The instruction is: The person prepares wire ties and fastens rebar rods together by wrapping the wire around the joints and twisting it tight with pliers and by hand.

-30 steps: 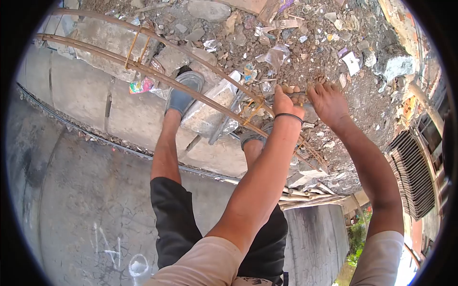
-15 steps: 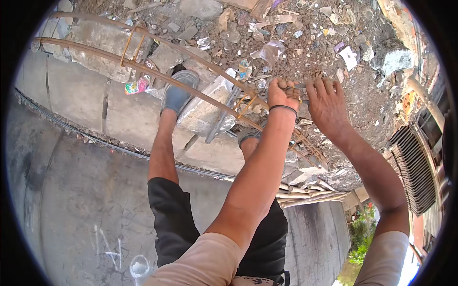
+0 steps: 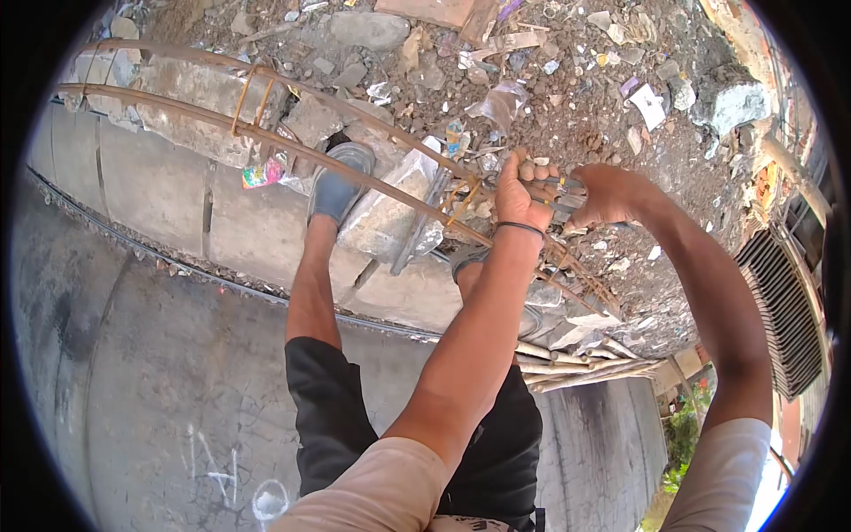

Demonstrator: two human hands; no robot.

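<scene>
My left hand [image 3: 525,193] is closed, fingers curled, beside the rusty rebar frame [image 3: 381,186] and its bent tie hoop [image 3: 462,202]. Two grey handles of what looks like a pair of pliers [image 3: 564,183] stick out between my hands; the jaws are hidden behind my left hand. My right hand [image 3: 612,195] grips the handle ends, thumb below and fingers above. Long parallel bars of the frame run from the upper left to below my left wrist, where several thinner rods [image 3: 581,275] fan out.
A broken concrete block [image 3: 390,208] lies under the bars beside my shoe [image 3: 341,182]. Rubble and litter cover the ground beyond, with a clear plastic bag [image 3: 501,105]. Poles [image 3: 589,362] are stacked at lower right, near a dark metal grille [image 3: 780,310]. Paved road [image 3: 177,355] lies behind me.
My right hand has turned from lying flat, fingers forward, to a grip around the handle ends. My left hand has shifted slightly lower, and the grey handles show more clearly.
</scene>
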